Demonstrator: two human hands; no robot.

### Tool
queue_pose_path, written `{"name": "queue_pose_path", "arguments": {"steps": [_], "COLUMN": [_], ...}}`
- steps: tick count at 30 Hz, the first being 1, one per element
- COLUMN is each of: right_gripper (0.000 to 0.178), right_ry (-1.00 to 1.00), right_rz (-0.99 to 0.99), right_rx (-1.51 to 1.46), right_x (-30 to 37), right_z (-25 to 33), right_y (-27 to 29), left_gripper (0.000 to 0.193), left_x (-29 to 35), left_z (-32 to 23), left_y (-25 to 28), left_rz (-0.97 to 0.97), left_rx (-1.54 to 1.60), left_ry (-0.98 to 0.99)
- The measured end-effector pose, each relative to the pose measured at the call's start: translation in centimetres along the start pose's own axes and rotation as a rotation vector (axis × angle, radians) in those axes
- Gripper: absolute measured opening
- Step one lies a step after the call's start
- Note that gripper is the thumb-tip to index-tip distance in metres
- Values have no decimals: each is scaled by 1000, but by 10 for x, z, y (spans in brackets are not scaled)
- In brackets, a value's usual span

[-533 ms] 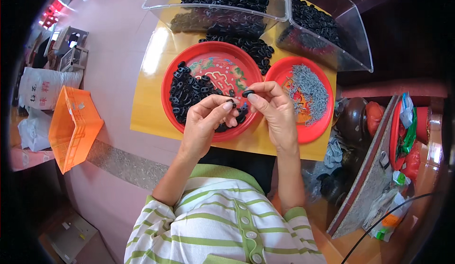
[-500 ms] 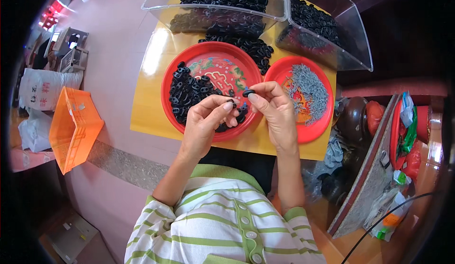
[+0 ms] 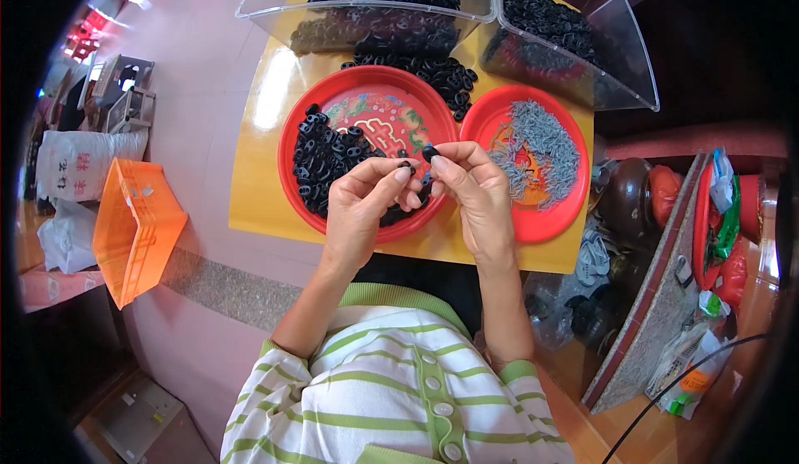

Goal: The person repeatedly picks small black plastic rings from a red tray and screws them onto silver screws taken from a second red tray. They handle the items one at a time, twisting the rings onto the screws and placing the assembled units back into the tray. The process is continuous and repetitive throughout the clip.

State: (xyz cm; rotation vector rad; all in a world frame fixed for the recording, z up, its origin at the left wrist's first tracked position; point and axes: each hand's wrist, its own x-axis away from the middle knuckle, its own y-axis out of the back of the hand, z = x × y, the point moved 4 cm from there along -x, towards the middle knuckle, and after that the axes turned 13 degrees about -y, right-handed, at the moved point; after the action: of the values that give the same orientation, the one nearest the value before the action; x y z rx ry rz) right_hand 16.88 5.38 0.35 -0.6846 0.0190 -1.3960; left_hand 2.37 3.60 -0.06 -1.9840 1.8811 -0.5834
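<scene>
Sack (image 3: 106,149), white, far left, carries red and dark printed characters. Left hand (image 3: 359,208) pinches small black piece (image 3: 406,165) between thumb and finger; right hand (image 3: 479,196) likewise grips black oval piece (image 3: 429,153), both above larger red tray (image 3: 285,160).

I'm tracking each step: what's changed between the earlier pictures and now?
The left hand and right hand are slightly closer together, and the right hand's black piece has turned from lying sideways to a steeper tilt. Nothing visibly taken or let go. The left hand still pinches its small dark piece; the red trays stay put.
</scene>
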Motion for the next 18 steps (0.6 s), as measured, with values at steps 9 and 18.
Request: {"name": "queue_pose_path", "arguments": {"steps": [9, 18], "right_gripper": [18, 17], "right_ry": [-64, 3], "right_rz": [49, 65], "right_rx": [-43, 57], "right_x": [-1, 0], "right_z": [-6, -7], "right_y": [-7, -14], "left_gripper": [14, 16], "left_x": [-1, -2], "left_z": [0, -2], "left_y": [5, 8], "left_rz": [4, 2], "left_rx": [-67, -98], "left_ry": [-60, -84]}}
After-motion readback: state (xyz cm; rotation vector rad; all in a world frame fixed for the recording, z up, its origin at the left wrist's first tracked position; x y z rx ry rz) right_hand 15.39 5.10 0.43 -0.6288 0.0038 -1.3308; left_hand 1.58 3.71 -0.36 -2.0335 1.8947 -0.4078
